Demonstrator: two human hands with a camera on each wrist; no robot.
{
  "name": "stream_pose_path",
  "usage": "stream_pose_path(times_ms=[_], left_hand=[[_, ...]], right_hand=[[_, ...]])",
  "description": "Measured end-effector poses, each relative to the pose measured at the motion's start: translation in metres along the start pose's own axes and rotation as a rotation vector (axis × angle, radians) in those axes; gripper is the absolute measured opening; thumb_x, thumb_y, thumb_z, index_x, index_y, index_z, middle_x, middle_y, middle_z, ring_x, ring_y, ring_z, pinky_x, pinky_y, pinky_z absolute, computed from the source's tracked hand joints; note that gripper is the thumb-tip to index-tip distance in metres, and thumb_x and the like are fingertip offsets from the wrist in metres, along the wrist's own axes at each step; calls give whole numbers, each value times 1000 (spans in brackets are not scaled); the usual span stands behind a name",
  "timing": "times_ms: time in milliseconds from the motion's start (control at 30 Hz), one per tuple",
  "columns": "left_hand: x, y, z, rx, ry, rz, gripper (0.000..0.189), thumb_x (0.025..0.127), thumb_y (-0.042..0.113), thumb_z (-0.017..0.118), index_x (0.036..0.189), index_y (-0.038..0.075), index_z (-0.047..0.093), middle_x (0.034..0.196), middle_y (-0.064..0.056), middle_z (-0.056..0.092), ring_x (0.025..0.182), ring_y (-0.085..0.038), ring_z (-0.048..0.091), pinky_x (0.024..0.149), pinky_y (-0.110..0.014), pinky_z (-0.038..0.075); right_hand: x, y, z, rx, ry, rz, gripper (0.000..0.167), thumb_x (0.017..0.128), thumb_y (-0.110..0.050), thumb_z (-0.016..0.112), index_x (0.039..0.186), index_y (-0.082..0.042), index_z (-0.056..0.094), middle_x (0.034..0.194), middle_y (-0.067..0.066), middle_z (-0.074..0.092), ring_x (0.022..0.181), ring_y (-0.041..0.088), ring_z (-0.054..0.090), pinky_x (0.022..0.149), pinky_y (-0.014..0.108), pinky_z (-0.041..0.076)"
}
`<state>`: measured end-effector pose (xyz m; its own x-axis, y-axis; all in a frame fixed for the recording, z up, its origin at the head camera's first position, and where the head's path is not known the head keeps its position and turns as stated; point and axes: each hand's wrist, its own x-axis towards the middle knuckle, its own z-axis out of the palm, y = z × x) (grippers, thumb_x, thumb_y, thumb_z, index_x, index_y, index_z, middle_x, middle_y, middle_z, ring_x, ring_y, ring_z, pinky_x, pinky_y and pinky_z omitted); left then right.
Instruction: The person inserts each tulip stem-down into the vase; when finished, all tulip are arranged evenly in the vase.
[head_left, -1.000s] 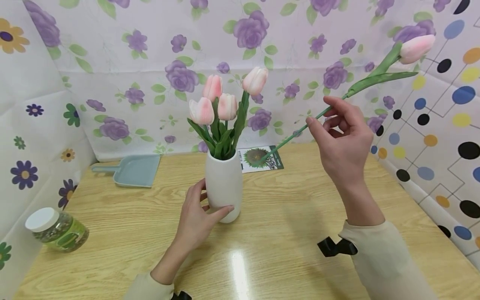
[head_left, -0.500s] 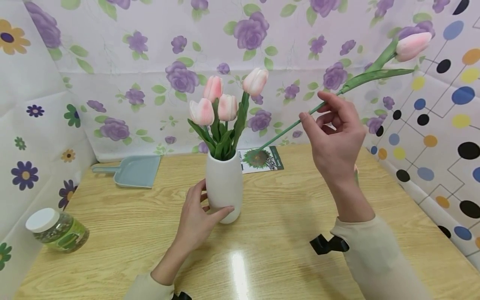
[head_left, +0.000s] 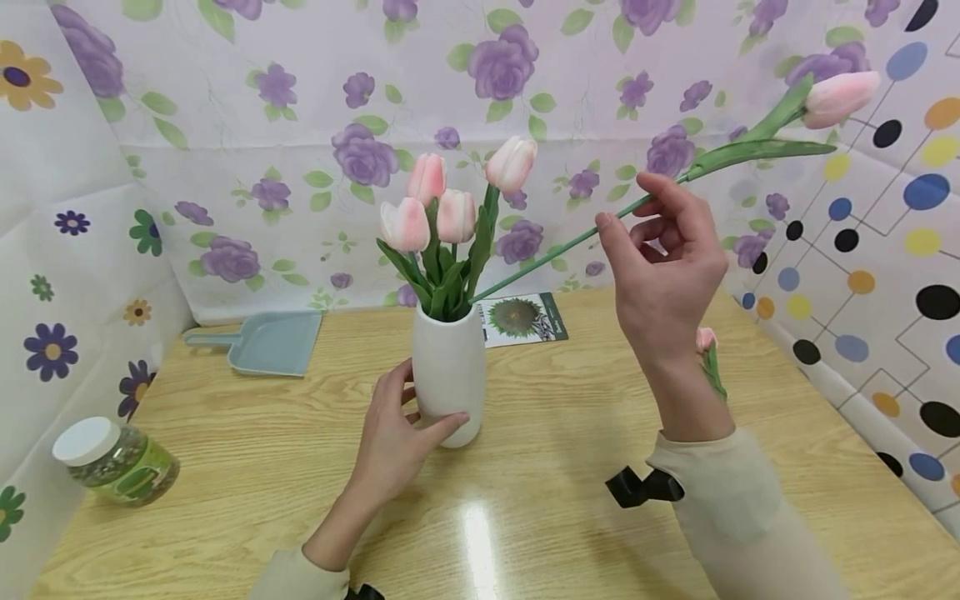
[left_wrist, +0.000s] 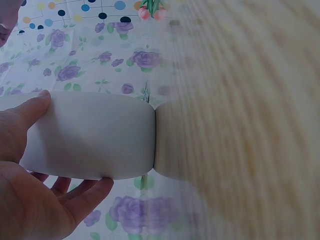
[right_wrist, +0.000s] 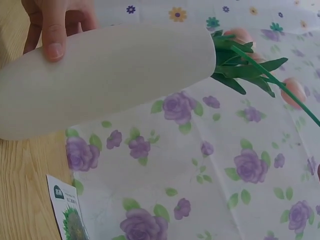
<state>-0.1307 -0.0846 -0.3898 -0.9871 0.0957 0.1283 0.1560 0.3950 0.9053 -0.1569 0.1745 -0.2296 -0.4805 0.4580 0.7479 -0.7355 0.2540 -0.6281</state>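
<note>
A white vase (head_left: pixel 450 375) stands upright on the table, holding several pale pink tulips (head_left: pixel 455 217) with dark green leaves. My left hand (head_left: pixel 393 433) grips its lower body, thumb across the front; the left wrist view shows the fingers (left_wrist: pixel 90 195) curled along the vase's side. To the right and higher up, my right hand (head_left: pixel 667 275) pinches another tulip (head_left: pixel 840 98) by its green stem between thumb and forefinger. That flower slants, bloom up at the right, with the stem's lower end right at the vase's mouth. In the right wrist view, its stem (right_wrist: pixel 270 75) crosses the leaves.
Behind the vase lies a flat card with a sunflower picture (head_left: pixel 517 318). A blue-grey dustpan (head_left: pixel 273 342) is at the back left, and a white-lidded jar (head_left: pixel 123 462) at the front left. More pink blooms (head_left: pixel 705 339) show behind my right wrist. Patterned cloth walls surround the table.
My right hand has moved left and slightly up with the tulip, bringing the stem's end from over the card to the vase's mouth. My left hand and the vase stay put.
</note>
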Motion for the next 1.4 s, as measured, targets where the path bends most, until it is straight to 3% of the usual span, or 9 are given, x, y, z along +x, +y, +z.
stream_pose_path(times_ms=[300, 533, 733, 800, 1033, 1400], left_hand=[[0, 0, 0, 1, 9, -4, 95, 83, 30, 93, 159, 13, 38, 153, -13, 43, 136, -37, 56, 106, -53, 58], [-1, 0, -1, -2, 11, -13, 95, 83, 30, 93, 159, 14, 38, 153, -12, 43, 136, -36, 55, 107, -53, 58], [0, 0, -1, -3, 12, -7, 95, 83, 31, 93, 159, 14, 39, 153, -12, 43, 135, -36, 56, 107, -53, 58], [0, 0, -1, -1, 11, -6, 95, 83, 31, 93, 159, 14, 38, 153, -12, 43, 136, -37, 56, 107, -53, 58], [0, -1, -1, 6, 12, 3, 95, 84, 31, 93, 159, 13, 38, 153, -13, 43, 136, -37, 56, 106, -54, 58], [0, -1, -1, 11, 15, 7, 94, 84, 31, 93, 159, 13, 38, 153, -12, 44, 135, -37, 56, 106, -54, 59]], right_hand=[[-8, -2, 10, 21, -56, -51, 40, 84, 3, 81, 123, 1, 73, 101, -5, 58, 74, 11, 55, 59, 17, 46], [-13, 0, 19, -4, -142, -183, 41, 86, 4, 80, 126, 4, 72, 104, -11, 56, 72, 12, 54, 58, 16, 48], [-16, 0, 25, -12, -182, -240, 41, 86, 5, 81, 126, 4, 72, 106, -13, 55, 71, 16, 54, 57, 16, 47], [-18, 0, 27, -9, -195, -264, 41, 85, 6, 80, 125, 5, 71, 105, -9, 57, 70, 18, 53, 57, 15, 46], [-23, 0, 34, -8, -270, -332, 38, 86, 8, 79, 123, 8, 70, 102, 27, 57, 71, 18, 52, 57, 16, 46], [-26, -2, 42, -27, -398, -410, 34, 88, 9, 76, 121, 5, 70, 101, 22, 60, 69, 18, 52, 56, 16, 44]])
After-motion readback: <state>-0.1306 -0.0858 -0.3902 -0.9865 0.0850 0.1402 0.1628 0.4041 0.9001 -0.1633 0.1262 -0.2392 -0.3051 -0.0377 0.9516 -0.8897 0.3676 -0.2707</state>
